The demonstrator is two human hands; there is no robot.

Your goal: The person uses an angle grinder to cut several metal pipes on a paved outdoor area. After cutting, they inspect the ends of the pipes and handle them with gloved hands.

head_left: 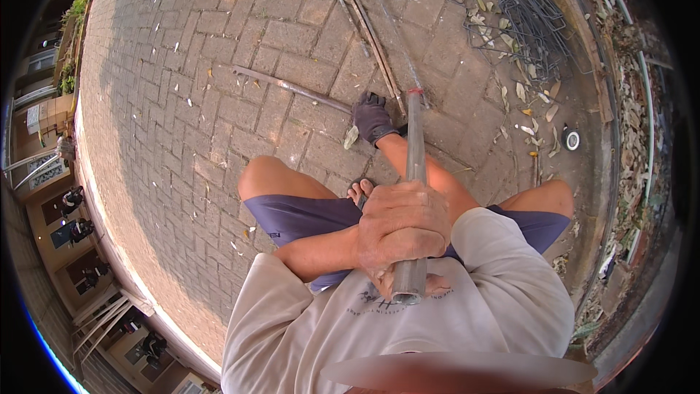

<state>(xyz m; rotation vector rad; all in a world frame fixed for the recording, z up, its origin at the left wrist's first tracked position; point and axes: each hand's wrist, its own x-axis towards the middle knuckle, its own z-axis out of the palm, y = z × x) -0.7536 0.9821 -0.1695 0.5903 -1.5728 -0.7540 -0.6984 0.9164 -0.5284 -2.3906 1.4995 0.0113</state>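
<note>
My bare left hand (405, 220) is wrapped around a grey metal pipe (415, 138). The pipe's hollow near end points at my shirt, and its far end lies by a thin rod (394, 25) with a red mark. My right hand (372, 115), in a dark glove, reaches under the pipe toward the left. Its fingers are curled at the near end of a brownish metal bar (292, 87), which lies across the paving. Part of a dark object shows beneath the pipe beside the right wrist; its kind is hidden.
Several long thin rods (364, 22) lie ahead on the brick paving (182, 117). A heap of bent wire frames (529, 18) sits at the far right among dry leaves. A round black-and-white object (571, 138) lies near the right curb (609, 175). My bent knees flank the pipe.
</note>
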